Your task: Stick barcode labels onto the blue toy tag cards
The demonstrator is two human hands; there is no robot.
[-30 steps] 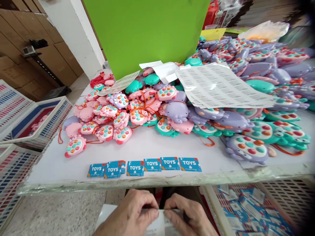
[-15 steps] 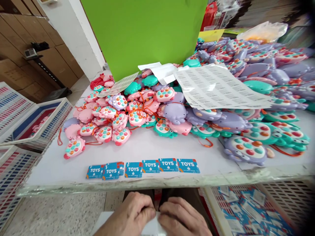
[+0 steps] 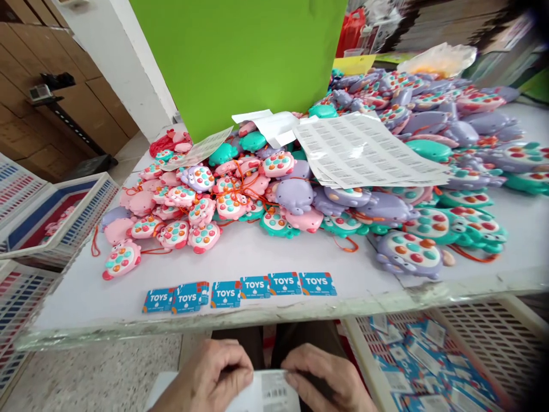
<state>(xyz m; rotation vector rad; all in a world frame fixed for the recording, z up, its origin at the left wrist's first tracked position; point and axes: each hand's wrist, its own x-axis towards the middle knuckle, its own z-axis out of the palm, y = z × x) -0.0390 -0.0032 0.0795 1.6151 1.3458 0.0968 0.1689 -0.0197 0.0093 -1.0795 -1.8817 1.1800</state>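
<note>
Below the table's front edge, my left hand [image 3: 214,375] pinches a white sheet of barcode labels [image 3: 273,393] between thumb and fingers. My right hand [image 3: 328,379] closes its thumb and fingertips on the sheet's right upper corner. Black print shows between the two hands; the lower part of the sheet runs out of view. A row of blue cards marked TOYS [image 3: 226,294] lies on the table [image 3: 266,252] just beyond my hands, some overlapping.
Pink, purple and green animal-shaped toys [image 3: 295,195] with orange cords are heaped across the table. More label sheets [image 3: 360,150] rest on them, before a green panel [image 3: 249,57]. A crate [image 3: 355,343] of blue cards stands at lower right, other crates [image 3: 94,197] at left.
My hands have moved apart, uncovering the printed barcode on the sheet between them. The view has shifted slightly; the toys and cards stay in place.
</note>
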